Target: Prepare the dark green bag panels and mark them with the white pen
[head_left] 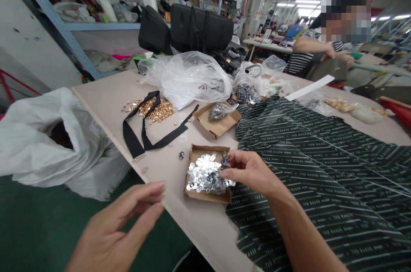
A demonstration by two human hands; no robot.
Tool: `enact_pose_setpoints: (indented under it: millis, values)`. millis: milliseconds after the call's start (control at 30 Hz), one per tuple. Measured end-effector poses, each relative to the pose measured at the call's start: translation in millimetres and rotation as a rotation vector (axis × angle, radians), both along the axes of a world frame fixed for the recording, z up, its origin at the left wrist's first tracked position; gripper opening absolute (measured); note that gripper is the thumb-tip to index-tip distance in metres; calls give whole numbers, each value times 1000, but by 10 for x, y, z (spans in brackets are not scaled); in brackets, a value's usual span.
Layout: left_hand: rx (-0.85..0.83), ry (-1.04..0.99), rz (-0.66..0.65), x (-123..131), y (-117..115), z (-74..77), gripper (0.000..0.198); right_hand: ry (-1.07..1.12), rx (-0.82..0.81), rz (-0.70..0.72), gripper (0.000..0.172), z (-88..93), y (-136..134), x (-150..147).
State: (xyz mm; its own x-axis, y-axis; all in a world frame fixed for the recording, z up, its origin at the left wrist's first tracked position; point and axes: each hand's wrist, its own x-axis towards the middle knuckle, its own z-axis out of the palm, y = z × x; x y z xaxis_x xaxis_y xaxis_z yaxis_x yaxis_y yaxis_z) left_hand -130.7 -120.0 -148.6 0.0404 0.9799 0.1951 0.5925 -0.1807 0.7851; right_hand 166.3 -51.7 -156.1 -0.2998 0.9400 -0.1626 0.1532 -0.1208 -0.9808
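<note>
Firmly, a few small metal bits (224, 159) are pinched between thumb and finger of the right hand (252, 172), held over the right side of an open box (205, 197) filled with silver discs (202, 171). The left hand (117, 225) is held near the table's edge, thumb and fingers apart. Left of the box, a loose stud (181, 155) is seen on the pale table (168, 173). Beyond, gold pieces (164, 110) are heaped, crossed by a black strap (131, 137); a small bag (218, 111) is held in a second box (214, 128). The table's right side is covered by dark printed cloth (289, 152). Farther back, a big clear bag (199, 77) and black bags (208, 28) are seen before blue shelving (105, 27). Green floor (25, 220) is partly hidden by a white sack (96, 152). Across the room, a dull green bag (330, 70) is handled by a co-worker (297, 64).
</note>
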Motion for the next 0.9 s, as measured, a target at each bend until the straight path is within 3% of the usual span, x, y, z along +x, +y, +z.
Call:
enact_pose_setpoints:
  millis: [100, 233, 333, 467, 633, 733, 900]
  values:
    - [-132, -210, -199, 619, 90, 112, 31, -4, 0, -49, 19, 23, -38, -105]
    - [-216, -361, -207, 1059, 283, 53, 35, -116, 92, -119, 18, 38, -84, -218]
    - [-276, -501, -146, 1109, 385, -52, 34, -243, 191, -143, 18, 54, -108, -258]
    - [-354, -675, -111, 1086, 440, -129, 38, -137, 180, -63, 25, 80, -123, -271]
    - [-381, -788, -128, 1082, 451, -135, 38, -103, 218, -124, 23, 66, -130, -286]
    - [-392, -857, -196, 1075, 461, -136, 37, -50, 174, -170, 18, 22, -118, -302]
    - [-382, -878, -193, 1055, 486, -144, 24, 108, 38, -184, 20, -38, -79, -326]
